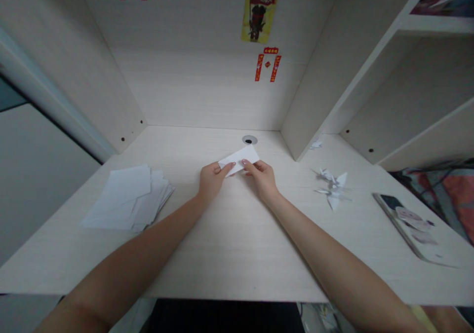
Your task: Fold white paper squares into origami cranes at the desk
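Observation:
A folded white sheet of paper (242, 156) lies on the pale wooden desk (237, 234) near its middle, pointing away from me. My left hand (212, 180) pinches its near left corner with fingers closed. Close beside it, my right hand (261, 177) grips the paper's near edge, fingers curled onto it. Both forearms reach in from the bottom of the view.
A loose stack of white paper sheets (129, 197) sits at the left. Folded paper cranes (332, 186) lie to the right, with a small one (316, 145) by the shelf wall. A book or tablet (409, 224) rests far right. A cable hole (249, 139) is behind the paper.

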Demonstrator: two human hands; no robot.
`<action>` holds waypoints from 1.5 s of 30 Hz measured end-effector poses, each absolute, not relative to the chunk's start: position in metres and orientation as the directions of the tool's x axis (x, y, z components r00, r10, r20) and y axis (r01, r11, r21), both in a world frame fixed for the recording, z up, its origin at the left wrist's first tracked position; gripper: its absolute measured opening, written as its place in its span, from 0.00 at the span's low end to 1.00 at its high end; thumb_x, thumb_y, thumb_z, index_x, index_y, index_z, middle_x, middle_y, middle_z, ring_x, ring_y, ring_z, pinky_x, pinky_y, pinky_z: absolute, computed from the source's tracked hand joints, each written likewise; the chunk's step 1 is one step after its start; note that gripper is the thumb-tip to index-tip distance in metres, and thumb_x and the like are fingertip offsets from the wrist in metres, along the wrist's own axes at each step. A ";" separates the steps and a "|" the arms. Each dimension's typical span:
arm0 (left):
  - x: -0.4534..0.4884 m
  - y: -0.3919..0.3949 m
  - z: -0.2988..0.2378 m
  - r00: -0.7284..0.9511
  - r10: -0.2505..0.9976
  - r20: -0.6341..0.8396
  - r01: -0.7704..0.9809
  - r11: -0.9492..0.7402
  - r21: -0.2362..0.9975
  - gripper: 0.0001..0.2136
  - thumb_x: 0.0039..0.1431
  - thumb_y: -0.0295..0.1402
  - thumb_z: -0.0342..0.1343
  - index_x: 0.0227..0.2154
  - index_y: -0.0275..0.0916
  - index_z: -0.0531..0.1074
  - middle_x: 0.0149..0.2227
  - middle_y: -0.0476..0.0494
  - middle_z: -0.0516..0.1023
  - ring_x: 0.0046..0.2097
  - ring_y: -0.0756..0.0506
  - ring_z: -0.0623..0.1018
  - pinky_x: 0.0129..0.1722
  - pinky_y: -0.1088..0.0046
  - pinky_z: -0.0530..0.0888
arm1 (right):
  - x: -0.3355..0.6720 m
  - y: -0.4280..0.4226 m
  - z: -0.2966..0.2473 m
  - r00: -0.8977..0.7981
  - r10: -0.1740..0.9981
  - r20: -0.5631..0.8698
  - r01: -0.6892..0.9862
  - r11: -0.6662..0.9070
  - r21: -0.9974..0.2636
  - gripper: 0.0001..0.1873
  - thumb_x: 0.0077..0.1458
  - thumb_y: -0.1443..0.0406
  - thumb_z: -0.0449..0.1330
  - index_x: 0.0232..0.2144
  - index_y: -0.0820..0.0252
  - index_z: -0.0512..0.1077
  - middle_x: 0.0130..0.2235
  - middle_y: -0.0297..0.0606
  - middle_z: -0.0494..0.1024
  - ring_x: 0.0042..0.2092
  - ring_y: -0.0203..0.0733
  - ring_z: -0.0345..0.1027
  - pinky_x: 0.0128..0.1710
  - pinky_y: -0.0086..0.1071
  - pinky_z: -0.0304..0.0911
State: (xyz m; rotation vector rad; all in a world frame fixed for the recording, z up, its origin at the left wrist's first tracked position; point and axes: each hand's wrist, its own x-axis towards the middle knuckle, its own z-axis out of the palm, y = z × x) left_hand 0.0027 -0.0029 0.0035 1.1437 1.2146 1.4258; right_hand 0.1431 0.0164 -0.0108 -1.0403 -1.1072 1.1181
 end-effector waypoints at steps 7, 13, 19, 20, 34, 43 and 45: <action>0.003 -0.006 0.007 -0.223 0.966 0.130 0.041 -0.124 0.991 0.12 0.46 0.39 0.63 0.28 0.35 0.78 0.31 0.44 0.81 0.34 0.44 0.79 0.33 0.72 0.73 | 0.142 0.011 -0.011 0.044 0.988 0.146 0.022 0.145 -0.989 0.19 0.39 0.51 0.66 0.18 0.62 0.75 0.18 0.32 0.71 0.21 0.32 0.55 0.23 0.28 0.48; 0.003 -0.002 0.005 -0.143 0.986 0.083 -0.087 -0.096 0.992 0.14 0.45 0.40 0.63 0.31 0.34 0.78 0.34 0.42 0.81 0.36 0.43 0.79 0.36 0.69 0.75 | 0.142 0.011 -0.010 0.051 0.987 0.153 0.006 0.153 -0.988 0.19 0.39 0.51 0.66 0.18 0.63 0.75 0.18 0.33 0.72 0.21 0.32 0.56 0.23 0.28 0.48; 0.002 0.002 0.001 -0.016 0.998 0.064 -0.196 -0.066 0.978 0.17 0.42 0.39 0.65 0.35 0.34 0.77 0.39 0.40 0.80 0.38 0.44 0.79 0.41 0.67 0.75 | 0.142 0.011 -0.009 0.078 0.986 0.149 -0.023 0.151 -0.988 0.18 0.39 0.52 0.66 0.16 0.63 0.74 0.19 0.34 0.72 0.22 0.32 0.56 0.24 0.29 0.50; 0.002 0.002 0.001 -0.008 0.999 0.053 -0.189 -0.053 0.981 0.18 0.42 0.39 0.66 0.35 0.34 0.77 0.39 0.40 0.80 0.37 0.45 0.79 0.41 0.67 0.76 | 0.142 0.011 -0.009 0.080 0.985 0.150 -0.025 0.153 -0.988 0.18 0.39 0.52 0.66 0.16 0.63 0.74 0.19 0.34 0.72 0.22 0.32 0.57 0.24 0.29 0.51; 0.003 0.001 0.005 -0.023 0.999 -0.031 0.021 0.031 0.999 0.15 0.43 0.40 0.65 0.28 0.30 0.77 0.27 0.38 0.81 0.27 0.47 0.78 0.32 0.71 0.75 | 0.150 0.020 -0.010 0.231 0.965 0.123 -0.165 0.164 -0.973 0.18 0.38 0.52 0.66 0.15 0.61 0.72 0.20 0.33 0.71 0.25 0.34 0.59 0.27 0.29 0.53; 0.005 0.001 0.002 0.006 1.000 -0.015 -0.004 0.015 1.000 0.14 0.45 0.37 0.65 0.30 0.29 0.76 0.29 0.37 0.81 0.27 0.48 0.78 0.31 0.73 0.75 | 0.148 0.023 -0.018 0.365 0.924 0.118 -0.225 0.210 -0.951 0.21 0.41 0.51 0.65 0.14 0.61 0.68 0.18 0.32 0.65 0.24 0.32 0.55 0.25 0.29 0.51; 0.005 0.000 0.002 0.016 1.000 -0.012 -0.001 0.012 1.000 0.13 0.46 0.37 0.64 0.30 0.29 0.76 0.28 0.38 0.81 0.27 0.48 0.78 0.31 0.73 0.75 | 0.148 0.023 -0.018 0.371 0.920 0.125 -0.222 0.219 -0.950 0.21 0.43 0.51 0.64 0.14 0.61 0.68 0.18 0.32 0.64 0.24 0.32 0.55 0.25 0.29 0.51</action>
